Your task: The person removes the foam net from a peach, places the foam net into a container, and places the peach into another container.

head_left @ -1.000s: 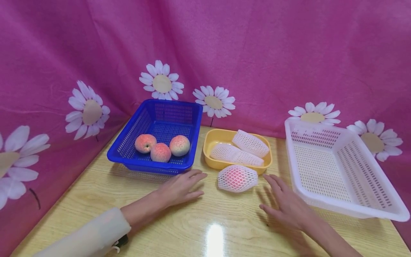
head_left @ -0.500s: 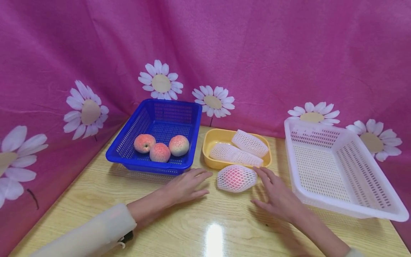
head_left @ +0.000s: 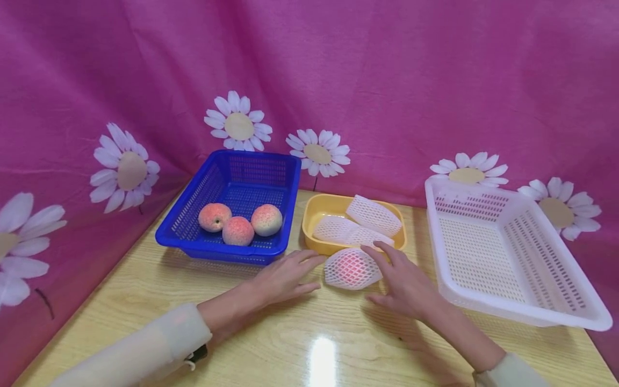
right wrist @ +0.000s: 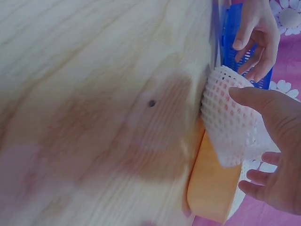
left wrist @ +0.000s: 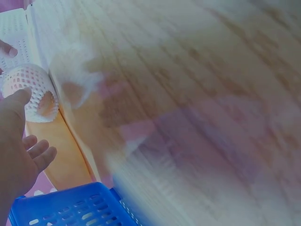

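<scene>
A peach in a white foam net sleeve (head_left: 352, 269) lies on the table, between my two hands. At its left end my left hand (head_left: 290, 275) has its fingers loosely extended, a small gap from the net. My right hand (head_left: 405, 282) reaches in from the right, fingers spread and slightly bent; its fingertips overlap the net's right end in the head view, and I cannot tell whether they touch it. In the right wrist view the netted peach (right wrist: 230, 110) sits by the right thumb. Neither hand holds anything.
Behind the wrapped peach stands a yellow tray (head_left: 314, 243) with foam net sleeves (head_left: 374, 214) in it. To the left, a blue basket (head_left: 164, 236) contains three peaches (head_left: 238, 231). A white basket (head_left: 447, 279) stands at the right. A pink flowered cloth (head_left: 377, 97) hangs behind.
My right hand has moved left to the wrapped peach's right end. My left hand has come slightly right toward its left end. The peach, baskets and tray stay in place.
</scene>
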`<state>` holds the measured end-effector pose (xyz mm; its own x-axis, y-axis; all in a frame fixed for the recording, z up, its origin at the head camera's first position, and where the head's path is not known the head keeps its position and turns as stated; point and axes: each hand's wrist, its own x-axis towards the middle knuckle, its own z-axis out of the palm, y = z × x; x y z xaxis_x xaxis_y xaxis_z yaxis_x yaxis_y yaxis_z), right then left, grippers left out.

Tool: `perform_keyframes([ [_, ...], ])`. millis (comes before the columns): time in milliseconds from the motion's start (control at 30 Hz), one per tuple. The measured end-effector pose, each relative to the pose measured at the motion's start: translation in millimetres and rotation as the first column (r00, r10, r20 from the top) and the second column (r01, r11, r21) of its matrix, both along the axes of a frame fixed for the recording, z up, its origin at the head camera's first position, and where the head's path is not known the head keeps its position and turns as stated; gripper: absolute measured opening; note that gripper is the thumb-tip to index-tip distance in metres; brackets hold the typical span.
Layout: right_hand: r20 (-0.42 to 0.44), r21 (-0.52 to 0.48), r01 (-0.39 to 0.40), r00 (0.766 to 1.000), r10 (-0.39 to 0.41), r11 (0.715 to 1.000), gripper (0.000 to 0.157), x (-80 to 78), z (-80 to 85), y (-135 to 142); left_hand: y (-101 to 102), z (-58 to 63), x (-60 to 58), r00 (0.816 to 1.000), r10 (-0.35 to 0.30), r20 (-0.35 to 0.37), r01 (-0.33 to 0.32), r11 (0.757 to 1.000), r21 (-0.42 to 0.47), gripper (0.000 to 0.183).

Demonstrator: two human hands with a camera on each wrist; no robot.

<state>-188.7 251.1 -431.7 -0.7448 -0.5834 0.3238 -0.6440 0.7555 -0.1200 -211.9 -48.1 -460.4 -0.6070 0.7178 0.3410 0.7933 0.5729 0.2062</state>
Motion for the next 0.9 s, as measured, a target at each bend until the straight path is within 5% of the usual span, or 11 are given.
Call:
perform_keyframes([
  [300,0.032,0.042,-0.041,0.999,0.04,0.998,0.096,-11.5,2.1,-17.5,9.5,-1.2,-3.4,0.999,-0.007,-0.033,0.007,1.0,0.013,0.056],
  [733,-0.086,0.102,-0.045,0.995,0.054,0.994,0.092,-20.5,-11.2,-29.5,16.1,0.0,-5.9,0.999,-0.003,-0.046,0.002,1.0,-0.028,0.056],
  [900,-0.047,0.095,-0.024,0.998,0.028,0.995,0.089,-18.2,-11.6,-34.0,17.2,3.0,-5.6,0.999,-0.004,-0.049,0.003,1.0,-0.025,0.056],
])
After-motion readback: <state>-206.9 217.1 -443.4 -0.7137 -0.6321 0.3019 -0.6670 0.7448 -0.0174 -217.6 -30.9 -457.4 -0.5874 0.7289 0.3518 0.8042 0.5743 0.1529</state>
